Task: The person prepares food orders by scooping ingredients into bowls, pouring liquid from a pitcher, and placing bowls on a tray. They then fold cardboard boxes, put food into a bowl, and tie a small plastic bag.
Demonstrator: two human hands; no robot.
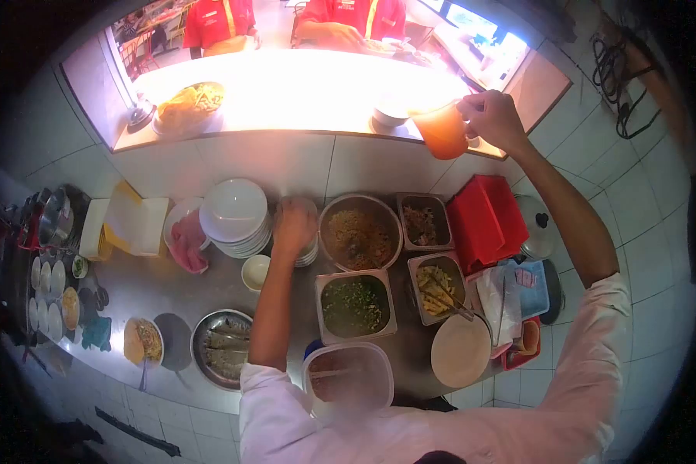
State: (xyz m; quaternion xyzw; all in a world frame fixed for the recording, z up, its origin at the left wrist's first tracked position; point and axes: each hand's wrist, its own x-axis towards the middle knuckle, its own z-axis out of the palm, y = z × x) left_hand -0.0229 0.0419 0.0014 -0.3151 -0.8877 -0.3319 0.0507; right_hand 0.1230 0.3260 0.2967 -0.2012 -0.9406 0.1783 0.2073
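I've got the right hand [490, 117] at the bright ledge [301, 93], fingers gripping the orange jug [442, 133] by its handle. Left hand [295, 224] is over a dish stack [310, 254], can't tell its grip. Jug-holding step, I reckon; next move wants steadiness.

Orange plastic jug [443, 133], paler toward the rim. Round white plates [233, 209], plain. Red plastic container [485, 216]. Grey metal worktop [158, 282]. White wall tiles [271, 155], dark joint lines.
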